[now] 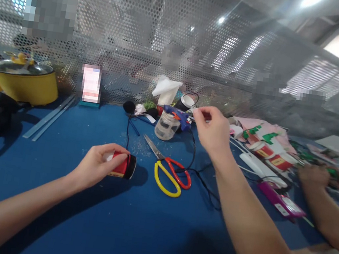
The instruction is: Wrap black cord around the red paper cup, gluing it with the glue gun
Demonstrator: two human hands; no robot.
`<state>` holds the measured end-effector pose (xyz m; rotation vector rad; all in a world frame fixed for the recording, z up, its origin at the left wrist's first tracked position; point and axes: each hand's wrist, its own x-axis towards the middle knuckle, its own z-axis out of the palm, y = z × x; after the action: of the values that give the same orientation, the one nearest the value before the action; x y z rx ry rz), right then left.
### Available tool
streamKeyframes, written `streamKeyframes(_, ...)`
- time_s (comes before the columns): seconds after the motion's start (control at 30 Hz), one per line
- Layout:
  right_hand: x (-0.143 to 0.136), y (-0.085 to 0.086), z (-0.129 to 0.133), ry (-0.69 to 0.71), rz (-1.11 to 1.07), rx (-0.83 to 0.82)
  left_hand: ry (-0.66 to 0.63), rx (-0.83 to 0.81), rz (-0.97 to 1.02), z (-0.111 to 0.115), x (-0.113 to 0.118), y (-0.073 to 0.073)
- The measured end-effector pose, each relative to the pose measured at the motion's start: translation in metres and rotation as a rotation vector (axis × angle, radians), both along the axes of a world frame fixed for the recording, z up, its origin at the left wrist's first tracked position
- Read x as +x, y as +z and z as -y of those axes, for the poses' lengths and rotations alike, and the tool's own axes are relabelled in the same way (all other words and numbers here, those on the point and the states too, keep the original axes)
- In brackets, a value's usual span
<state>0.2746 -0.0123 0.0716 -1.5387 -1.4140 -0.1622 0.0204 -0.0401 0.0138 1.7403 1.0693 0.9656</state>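
My left hand (pixel 97 163) is closed around a small red and black cylinder (pixel 122 166), held on its side above the blue table. A thin black cord runs from the cylinder toward a black ball (pixel 129 107). My right hand (pixel 212 129) is raised near the glue gun, its thumb and index finger pinched together; what they hold, if anything, is too small to make out. The blue glue gun (pixel 179 117) rests on a clear jar (pixel 167 126). Between my hands lie scissors (pixel 169 173) with one yellow and one red handle, blades pointing away.
A yellow pot (pixel 25 82), clear glue sticks (pixel 50 117) and a phone (pixel 91 84) stand or lie at the left. At the right are red and white rolls (pixel 280 161), a purple power strip (pixel 281 201), cables and another person's hands (pixel 314 178). Perforated metal rises behind.
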Motion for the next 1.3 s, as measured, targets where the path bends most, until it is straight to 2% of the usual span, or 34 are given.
streamKeyframes(0.07, -0.027, -0.008, 0.015, 0.291, -0.069, -0.123, 0.01, 0.012, 0.012, 0.002, 0.001, 0.001)
streamKeyframes(0.13, -0.055, -0.019, 0.026, 0.574, -0.096, -0.427, 0.027, 0.032, 0.019, 0.004, 0.002, 0.002)
streamKeyframes(0.2, -0.077, -0.031, 0.03, 0.747, -0.129, -0.617, 0.034, 0.064, 0.015, 0.006, 0.003, 0.003)
streamKeyframes(0.3, -0.094, -0.042, 0.028, 0.887, -0.255, -0.653, 0.008, 0.104, 0.015, 0.008, 0.004, 0.002)
streamKeyframes(0.47, -0.103, -0.039, 0.02, 1.033, -0.42, -0.674, -0.022, 0.1, -0.036, 0.007, 0.003, 0.002)
streamKeyframes(0.53, -0.104, -0.035, 0.018, 0.98, -0.326, -0.623, -0.006, 0.08, -0.04, 0.007, 0.004, 0.003)
streamKeyframes(0.67, -0.08, -0.016, 0.012, 0.612, -0.076, -0.342, -0.002, 0.034, 0.006, 0.005, 0.005, 0.002)
streamKeyframes(0.77, -0.037, 0.002, 0.001, 0.388, -0.128, -0.172, 0.023, 0.016, 0.009, 0.002, 0.003, 0.001)
streamKeyframes(0.83, -0.006, 0.007, -0.009, 0.189, -0.226, -0.057, 0.053, 0.028, -0.007, 0.0, 0.002, 0.0)
streamKeyframes(0.87, 0.007, 0.007, -0.015, 0.122, -0.317, -0.088, 0.066, 0.032, -0.01, -0.001, 0.002, -0.001)
streamKeyframes(0.9, 0.017, 0.004, -0.02, 0.099, -0.43, -0.198, 0.074, 0.033, -0.011, -0.002, 0.001, -0.001)
streamKeyframes(0.97, 0.028, -0.003, -0.028, 0.112, -0.515, -0.335, 0.078, 0.031, -0.013, -0.003, 0.001, -0.001)
streamKeyframes(1.13, 0.024, -0.016, -0.04, 0.295, -0.718, -0.644, 0.06, 0.011, -0.016, -0.004, 0.002, -0.001)
streamKeyframes(1.2, 0.022, -0.016, -0.044, 0.348, -0.817, -0.691, 0.057, -0.003, -0.015, -0.004, 0.002, 0.0)
streamKeyframes(1.3, 0.019, -0.017, -0.047, 0.37, -0.862, -0.609, 0.061, -0.029, -0.018, -0.005, 0.002, -0.001)
